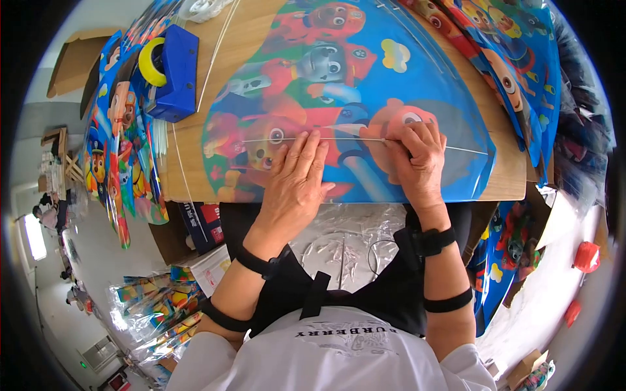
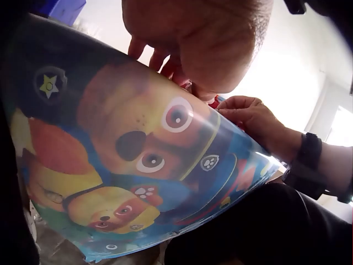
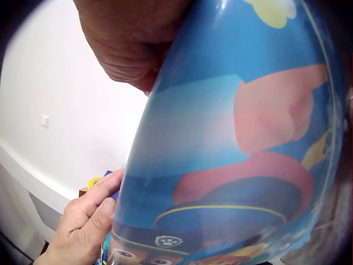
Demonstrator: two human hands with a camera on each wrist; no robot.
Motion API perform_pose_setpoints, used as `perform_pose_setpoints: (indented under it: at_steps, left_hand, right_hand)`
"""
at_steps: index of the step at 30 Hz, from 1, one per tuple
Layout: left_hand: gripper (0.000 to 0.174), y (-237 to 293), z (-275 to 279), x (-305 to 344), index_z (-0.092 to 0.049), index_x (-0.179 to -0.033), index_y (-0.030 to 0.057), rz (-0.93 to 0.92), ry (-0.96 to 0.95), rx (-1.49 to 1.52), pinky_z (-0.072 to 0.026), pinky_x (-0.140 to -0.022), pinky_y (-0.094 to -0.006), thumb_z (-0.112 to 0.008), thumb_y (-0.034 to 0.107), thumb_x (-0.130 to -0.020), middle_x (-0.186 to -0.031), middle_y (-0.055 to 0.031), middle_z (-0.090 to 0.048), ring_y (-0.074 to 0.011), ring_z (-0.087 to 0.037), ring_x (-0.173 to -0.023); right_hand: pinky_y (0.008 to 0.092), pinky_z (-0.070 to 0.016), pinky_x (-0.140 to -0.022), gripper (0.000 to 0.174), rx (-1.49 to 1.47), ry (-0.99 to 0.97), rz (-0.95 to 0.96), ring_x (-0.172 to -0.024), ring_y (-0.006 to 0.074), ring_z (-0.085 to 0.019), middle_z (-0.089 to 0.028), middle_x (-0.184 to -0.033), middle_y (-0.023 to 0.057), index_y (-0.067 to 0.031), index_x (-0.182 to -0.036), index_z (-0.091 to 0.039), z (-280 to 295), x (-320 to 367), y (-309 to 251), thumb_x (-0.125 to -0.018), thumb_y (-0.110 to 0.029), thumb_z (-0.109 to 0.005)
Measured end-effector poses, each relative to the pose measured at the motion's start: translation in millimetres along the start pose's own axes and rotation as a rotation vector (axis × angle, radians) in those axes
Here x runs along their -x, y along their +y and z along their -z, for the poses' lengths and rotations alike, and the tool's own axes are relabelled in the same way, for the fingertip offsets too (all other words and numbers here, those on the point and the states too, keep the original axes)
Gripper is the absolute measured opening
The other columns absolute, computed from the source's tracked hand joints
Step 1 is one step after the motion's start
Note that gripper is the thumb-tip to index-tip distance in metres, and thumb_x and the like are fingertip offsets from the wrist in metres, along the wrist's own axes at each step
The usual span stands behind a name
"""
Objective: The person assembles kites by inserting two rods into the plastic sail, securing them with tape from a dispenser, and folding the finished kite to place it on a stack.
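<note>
A kite (image 1: 404, 85) of glossy blue film, printed with cartoon dogs, lies on the wooden table and hangs over its near edge, where the left wrist view shows its draped part (image 2: 138, 143). Across it runs a thin white rod (image 1: 345, 138). My left hand (image 1: 295, 173) rests on the film with fingers extended, their tips at the rod. To its right, my right hand (image 1: 420, 156) pinches the rod with thumb and curled fingers over a printed face. In the right wrist view its fingertips are hidden behind the film.
A blue tape dispenser (image 1: 179, 75) with a yellow roll stands at the back left, beside thin white rods (image 1: 215, 58). Folded printed films (image 1: 120, 150) hang off the left edge, and more (image 1: 521, 78) lie at the right. Below the table is clear plastic wrapping (image 1: 358, 228).
</note>
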State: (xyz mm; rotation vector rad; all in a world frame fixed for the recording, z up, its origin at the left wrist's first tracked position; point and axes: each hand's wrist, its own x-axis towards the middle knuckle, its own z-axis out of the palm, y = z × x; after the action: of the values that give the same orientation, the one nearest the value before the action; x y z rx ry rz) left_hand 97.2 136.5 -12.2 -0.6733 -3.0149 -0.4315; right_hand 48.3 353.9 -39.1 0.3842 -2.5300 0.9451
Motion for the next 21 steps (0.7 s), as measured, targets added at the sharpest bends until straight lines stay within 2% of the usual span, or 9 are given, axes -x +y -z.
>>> perform_pose_setpoints:
  at_steps: [3, 8, 10, 13, 15, 17, 18, 20, 21]
  left_hand:
    - [0.064, 0, -1, -1, -0.038, -0.132, -0.0025, 0.004, -0.004, -0.018, -0.0244, -0.106, -0.0458, -0.064, 0.02, -0.078, -0.14, -0.017, -0.034, -0.0313, -0.031, -0.13]
    - [0.064, -7, 3, 6, -0.038, -0.131, -0.0026, 0.017, 0.055, 0.025, -0.0256, -0.105, -0.0466, -0.065, 0.02, -0.077, -0.14, -0.0175, -0.034, -0.0323, -0.031, -0.131]
    - [0.067, -10, 17, 16, -0.037, -0.131, -0.0015, 0.085, 0.118, 0.011, -0.0287, -0.103, -0.0438, -0.069, 0.014, -0.073, -0.138, -0.0157, -0.035, -0.0337, -0.032, -0.129]
    - [0.043, -40, 36, 53, -0.048, -0.111, -0.0006, 0.359, 0.379, -0.107, -0.0414, -0.086, -0.0443, -0.067, 0.013, -0.075, -0.11, -0.0194, -0.049, -0.0352, -0.05, -0.103]
    - [0.034, -62, 59, 80, -0.048, -0.097, 0.0001, 0.57, 0.39, -0.192, -0.0461, -0.069, -0.0429, -0.069, 0.019, -0.077, -0.09, -0.0168, -0.049, -0.0375, -0.053, -0.082]
    - [0.038, -86, 68, 111, -0.051, -0.092, -0.002, 0.788, 0.211, -0.251, -0.0463, -0.064, -0.0458, -0.069, 0.028, -0.076, -0.085, -0.0199, -0.054, -0.0405, -0.056, -0.076]
    - [0.039, -96, 68, 123, -0.052, -0.088, -0.0035, 0.894, 0.123, -0.241, -0.0464, -0.063, -0.0464, -0.069, 0.03, -0.076, -0.083, -0.0214, -0.057, -0.0405, -0.057, -0.075]
    - [0.038, -114, 62, 142, -0.054, -0.078, -0.0051, 0.916, 0.056, -0.052, -0.0461, -0.062, -0.046, -0.068, 0.03, -0.076, -0.076, -0.0243, -0.059, -0.0397, -0.059, -0.074]
    - [0.032, -120, 53, 146, -0.055, -0.072, -0.0048, 0.93, 0.137, 0.095, -0.0459, -0.062, -0.0437, -0.067, 0.024, -0.077, -0.07, -0.0246, -0.058, -0.039, -0.059, -0.072]
  right_hand:
    - [0.0376, -0.037, -0.075, 0.01, 0.013, 0.0, 0.013, -0.085, 0.0249, -0.053, -0.058, -0.081, 0.0024, -0.0116, -0.077, -0.061, 0, -3, -4, -0.068, -0.011, -0.066]
    - [0.0351, -0.036, -0.078, 0.013, 0.017, -0.028, 0.014, -0.089, 0.0245, -0.053, -0.059, -0.085, 0.0041, -0.009, -0.082, -0.063, 3, -4, -8, -0.07, -0.011, -0.067]
    - [0.0365, -0.0367, -0.08, 0.016, 0.033, -0.004, 0.046, -0.091, 0.026, -0.053, -0.059, -0.089, 0.0055, -0.0091, -0.084, -0.063, 4, -3, -9, -0.068, -0.011, -0.068]
    - [0.038, -0.0387, -0.082, 0.021, -0.004, 0.132, 0.043, -0.09, 0.028, -0.052, -0.06, -0.094, 0.0094, -0.0061, -0.09, -0.061, 11, -1, -18, -0.07, -0.006, -0.067]
    - [0.0364, -0.0409, -0.078, 0.019, -0.065, 0.142, 0.056, -0.086, 0.028, -0.053, -0.059, -0.093, 0.0093, -0.0054, -0.089, -0.061, 11, 0, -31, -0.071, -0.004, -0.066]
    - [0.0296, -0.0446, -0.063, 0.015, -0.21, 0.109, 0.008, -0.072, 0.0232, -0.055, -0.057, -0.088, 0.0089, -0.0032, -0.086, -0.061, 11, 0, -54, -0.074, 0.003, -0.062]
    - [0.0296, -0.0446, -0.063, 0.015, -0.217, 0.105, 0.023, -0.072, 0.0232, -0.055, -0.057, -0.088, 0.0089, -0.0032, -0.086, -0.061, 6, 3, -67, -0.074, 0.003, -0.062]
    - [0.0261, -0.0429, -0.056, 0.011, -0.473, -0.138, -0.122, -0.066, 0.0174, -0.054, -0.056, -0.085, 0.0086, -0.0017, -0.084, -0.06, -10, 9, -91, -0.075, 0.004, -0.061]
    - [0.0258, -0.0426, -0.055, 0.01, -0.518, -0.216, -0.101, -0.065, 0.0157, -0.053, -0.055, -0.082, 0.0086, -0.0009, -0.083, -0.06, -19, 10, -105, -0.075, 0.004, -0.061]
